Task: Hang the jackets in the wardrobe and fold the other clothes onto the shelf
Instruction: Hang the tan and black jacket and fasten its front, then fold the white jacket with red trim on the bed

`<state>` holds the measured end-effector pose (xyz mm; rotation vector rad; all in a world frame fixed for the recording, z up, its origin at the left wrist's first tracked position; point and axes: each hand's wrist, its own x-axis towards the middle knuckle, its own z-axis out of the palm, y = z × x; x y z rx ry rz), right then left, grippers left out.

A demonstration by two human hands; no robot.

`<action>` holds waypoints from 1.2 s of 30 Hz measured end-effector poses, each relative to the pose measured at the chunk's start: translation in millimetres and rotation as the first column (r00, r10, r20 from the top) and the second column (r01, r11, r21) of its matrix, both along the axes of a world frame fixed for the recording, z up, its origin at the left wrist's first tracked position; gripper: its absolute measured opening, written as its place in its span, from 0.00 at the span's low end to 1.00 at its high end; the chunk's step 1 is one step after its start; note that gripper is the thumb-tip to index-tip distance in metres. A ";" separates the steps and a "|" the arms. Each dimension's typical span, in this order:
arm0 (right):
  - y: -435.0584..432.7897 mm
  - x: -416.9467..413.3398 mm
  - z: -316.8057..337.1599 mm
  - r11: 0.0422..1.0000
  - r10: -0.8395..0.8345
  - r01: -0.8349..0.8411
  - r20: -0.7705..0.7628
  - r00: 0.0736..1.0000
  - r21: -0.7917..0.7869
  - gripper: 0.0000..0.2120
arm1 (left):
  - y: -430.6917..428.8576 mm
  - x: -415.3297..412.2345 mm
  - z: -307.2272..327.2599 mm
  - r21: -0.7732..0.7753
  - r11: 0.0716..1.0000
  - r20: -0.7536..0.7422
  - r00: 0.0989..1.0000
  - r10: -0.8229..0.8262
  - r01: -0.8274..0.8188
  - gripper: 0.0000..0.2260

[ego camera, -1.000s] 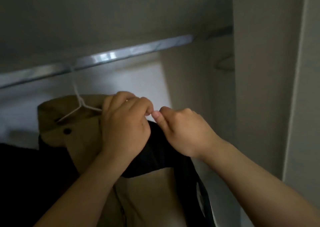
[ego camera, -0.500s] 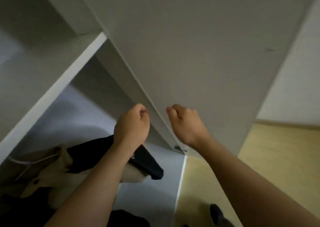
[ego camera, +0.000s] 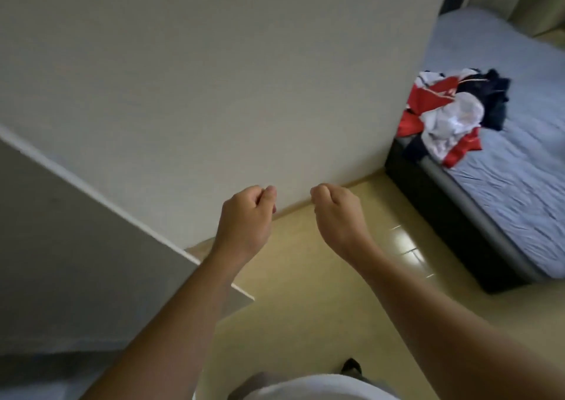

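Beside the pale wardrobe panel point(ego camera: 214, 78), two hands are hovering empty: left hand point(ego camera: 244, 216) and right hand point(ego camera: 336, 213), each grip curling narrow around nothing, likely because no garment is being carried. On the bed point(ego camera: 504, 185), well apart to the right, one pile of clothes point(ego camera: 452, 115) is lying near the corner, probably waiting for sorting. Red-and-white and dark pieces are showing; their exact count cannot be told.

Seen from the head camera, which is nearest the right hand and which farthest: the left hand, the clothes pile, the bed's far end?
1. left hand, just beside the right hand.
2. clothes pile, up and to the right.
3. bed's far end, top right, beyond the pile.
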<state>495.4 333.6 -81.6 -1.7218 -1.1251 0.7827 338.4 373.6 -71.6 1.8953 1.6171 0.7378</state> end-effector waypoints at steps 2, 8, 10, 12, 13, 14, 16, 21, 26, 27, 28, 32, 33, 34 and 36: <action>4.5 52.2 -1.4 0.996 -0.088 0.088 -0.012 0.996 -0.013 0.17 | 14.9 56.4 -2.1 -0.024 0.996 0.020 0.996 -0.089 0.090 0.20; 37.3 180.6 -29.6 0.951 -0.305 0.297 -0.095 0.948 -0.088 0.17 | 80.1 201.3 -19.1 -0.080 0.938 0.054 0.941 -0.333 0.336 0.20; 54.0 223.8 -38.6 0.920 -0.388 0.378 -0.094 0.917 -0.107 0.17 | 111.8 252.1 -31.1 -0.106 0.908 0.098 0.913 -0.396 0.405 0.20; 72.3 266.6 -43.9 0.877 -0.477 0.465 -0.101 0.873 -0.121 0.16 | 142.3 304.4 -42.2 -0.103 0.875 0.127 0.879 -0.460 0.473 0.21; 81.9 287.4 -46.1 0.853 -0.518 0.505 -0.105 0.849 -0.132 0.15 | 157.7 329.7 -48.1 -0.112 0.855 0.135 0.860 -0.492 0.507 0.20; 91.6 308.3 -47.6 0.829 -0.556 0.540 -0.100 0.825 -0.148 0.15 | 173.5 354.8 -52.9 -0.132 0.830 0.139 0.839 -0.526 0.542 0.20; 107.0 345.7 -50.3 0.789 -0.607 0.584 -0.095 0.789 -0.193 0.15 | 201.9 399.7 -59.6 -0.189 0.774 0.141 0.797 -0.587 0.604 0.20; 138.4 426.5 -63.1 0.684 -0.717 0.682 -0.064 0.695 -0.258 0.15 | 266.3 502.9 -71.1 -0.271 0.676 0.097 0.718 -0.689 0.686 0.20; 168.7 504.4 -90.0 0.607 -0.768 0.725 -0.008 0.640 -0.325 0.17 | 308.5 597.5 -98.6 -0.365 0.615 0.074 0.680 -0.729 0.699 0.19; 176.4 523.5 -98.1 0.593 -0.776 0.731 0.002 0.631 -0.337 0.17 | 316.3 616.8 -108.1 -0.383 0.604 0.059 0.671 -0.739 0.699 0.19; 184.9 543.5 -107.6 0.579 -0.784 0.735 0.008 0.621 -0.353 0.17 | 324.1 635.2 -118.6 -0.400 0.593 0.039 0.659 -0.751 0.699 0.19; 219.5 627.6 -155.2 0.537 -0.796 0.708 0.003 0.605 -0.458 0.16 | 357.0 703.8 -164.8 -0.487 0.577 -0.045 0.640 -0.767 0.656 0.15; 227.7 648.4 -167.5 0.525 -0.799 0.688 -0.009 0.602 -0.501 0.14 | 365.6 720.0 -175.0 -0.521 0.572 -0.071 0.635 -0.769 0.634 0.14; 235.1 668.0 -178.6 0.511 -0.805 0.670 -0.027 0.592 -0.539 0.12 | 374.3 736.8 -183.3 -0.551 0.563 -0.091 0.626 -0.774 0.616 0.13; 249.9 703.6 -195.5 0.488 -0.825 0.633 -0.083 0.559 -0.601 0.08 | 391.5 771.5 -197.8 -0.588 0.545 -0.114 0.606 -0.787 0.598 0.11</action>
